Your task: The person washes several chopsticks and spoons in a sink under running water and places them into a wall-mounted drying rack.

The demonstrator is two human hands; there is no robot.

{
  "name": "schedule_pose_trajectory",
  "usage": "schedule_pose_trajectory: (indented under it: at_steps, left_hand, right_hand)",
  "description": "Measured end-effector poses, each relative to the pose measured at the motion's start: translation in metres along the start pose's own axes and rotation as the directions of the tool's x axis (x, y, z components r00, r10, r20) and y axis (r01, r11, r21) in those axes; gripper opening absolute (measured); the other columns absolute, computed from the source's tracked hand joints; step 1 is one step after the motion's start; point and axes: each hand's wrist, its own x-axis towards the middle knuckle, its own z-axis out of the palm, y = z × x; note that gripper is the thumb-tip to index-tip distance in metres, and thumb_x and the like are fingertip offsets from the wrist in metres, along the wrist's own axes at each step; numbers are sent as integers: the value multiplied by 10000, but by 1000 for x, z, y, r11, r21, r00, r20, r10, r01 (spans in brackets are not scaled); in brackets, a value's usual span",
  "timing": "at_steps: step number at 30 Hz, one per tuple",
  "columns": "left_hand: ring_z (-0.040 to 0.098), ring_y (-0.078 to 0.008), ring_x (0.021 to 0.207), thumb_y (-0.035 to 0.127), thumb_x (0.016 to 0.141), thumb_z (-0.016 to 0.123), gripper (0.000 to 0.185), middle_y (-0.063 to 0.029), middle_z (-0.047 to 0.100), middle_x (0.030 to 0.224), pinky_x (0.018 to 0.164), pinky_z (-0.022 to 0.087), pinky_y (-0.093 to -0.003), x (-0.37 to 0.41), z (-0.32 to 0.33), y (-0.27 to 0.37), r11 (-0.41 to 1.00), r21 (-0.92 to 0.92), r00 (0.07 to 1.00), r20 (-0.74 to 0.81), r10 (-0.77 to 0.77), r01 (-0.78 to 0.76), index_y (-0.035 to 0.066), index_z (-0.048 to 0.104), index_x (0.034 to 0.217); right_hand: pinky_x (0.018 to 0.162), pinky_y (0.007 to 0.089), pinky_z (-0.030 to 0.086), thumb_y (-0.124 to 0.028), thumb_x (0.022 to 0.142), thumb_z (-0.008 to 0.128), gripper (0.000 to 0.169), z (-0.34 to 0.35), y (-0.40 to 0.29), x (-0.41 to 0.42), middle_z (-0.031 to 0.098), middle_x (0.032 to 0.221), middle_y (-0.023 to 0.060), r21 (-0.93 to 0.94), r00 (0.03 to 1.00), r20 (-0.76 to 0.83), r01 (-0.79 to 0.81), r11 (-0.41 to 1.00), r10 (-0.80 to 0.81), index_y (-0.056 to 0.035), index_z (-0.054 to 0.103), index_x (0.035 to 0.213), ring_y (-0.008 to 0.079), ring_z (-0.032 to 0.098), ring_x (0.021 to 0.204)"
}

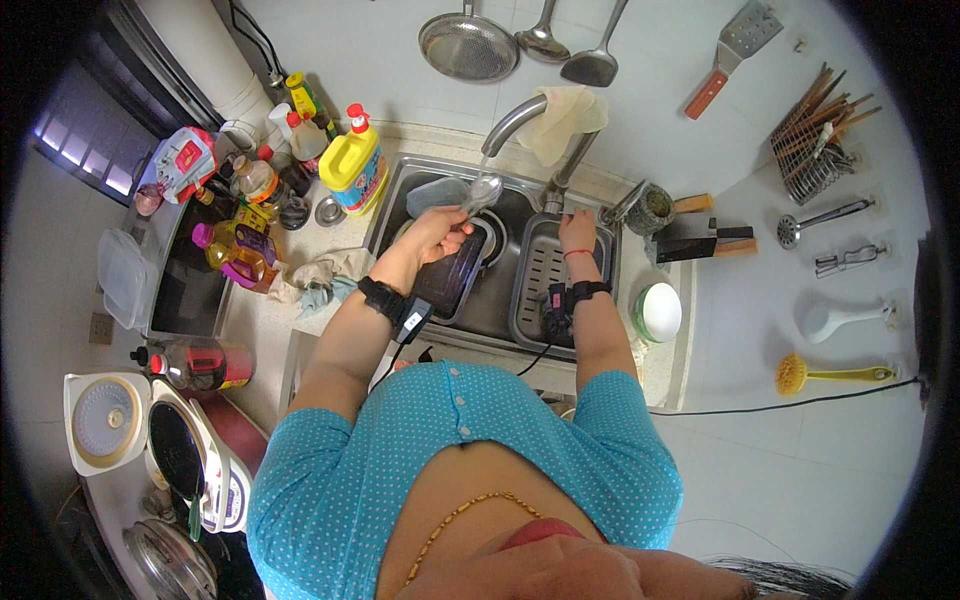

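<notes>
My left hand (435,238) grips a shiny metal spoon (482,192), its bowl under the thin stream from the curved steel faucet (517,124). A pale cloth (561,120) is draped over that faucet. Below the hand, a dark rectangular tray (448,281) leans in the stainless steel sink (491,315), with round dishes partly hidden beneath it. A translucent container (435,197) sits at the sink's far left. Beside the faucet base, my right hand (577,231) is over the far end of a grey slotted drain basket (541,266); its fingertips are hidden, so what it touches is unclear.
Left of the sink stand a yellow detergent bottle (354,169), several sauce and oil bottles and a crumpled rag (326,274). On the right are knives (701,244) in a holder and a white bowl (661,312). A strainer (469,49) and several utensils hang on the wall.
</notes>
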Motion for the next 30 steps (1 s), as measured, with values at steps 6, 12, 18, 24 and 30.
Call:
schedule_pose_trajectory:
  at_steps: [6, 12, 18, 24, 30]
  left_hand:
    - [322, -48, 418, 137, 931, 389, 111, -51, 494, 694, 333, 252, -160, 2, -6, -5, 999, 41, 1000, -2, 7, -7, 57, 446, 983]
    - [306, -41, 393, 175, 926, 415, 149, -39, 486, 660, 315, 224, -160, -1, -18, -8, 991, 115, 998, -3, -69, 69, 48, 482, 965]
    - [305, -43, 377, 155, 903, 434, 146, -31, 486, 640, 304, 213, -157, -3, -38, -18, 989, 44, 988, 47, -144, 142, 32, 510, 922]
    - [303, -44, 372, 140, 894, 423, 161, -21, 485, 608, 300, 214, -162, 1, -23, -30, 988, 140, 997, -47, -63, 69, 23, 533, 888]
    - [291, -46, 371, 129, 891, 410, 194, -19, 484, 598, 301, 202, -162, 0, -46, -34, 984, 142, 993, -74, -94, 104, 5, 556, 927]
  right_hand:
    - [837, 364, 448, -269, 801, 598, 390, -4, -50, -7, 565, 1056, 188, 302, 944, -287, 253, 919, -166, -4, 550, 1083, 302, 549, 966]
    - [733, 280, 484, -107, 767, 663, 526, -9, -159, -47, 527, 1011, 72, 947, 946, 245, -187, 262, -210, -84, 413, 1230, 163, 524, 942]
    - [552, 263, 492, -67, 816, 561, 216, 5, -181, -53, 559, 807, 49, 889, 935, 352, -323, 325, -33, -86, 497, 1021, 183, 570, 770]
    - [597, 336, 470, -92, 850, 485, 126, 66, -150, -37, 591, 835, 96, 821, 983, 179, -170, 545, 37, -65, 499, 973, 229, 583, 743]
    - [660, 323, 445, -128, 835, 533, 264, 34, -175, -66, 593, 846, 83, 881, 933, 354, -311, 358, -61, -50, 435, 1068, 212, 567, 711]
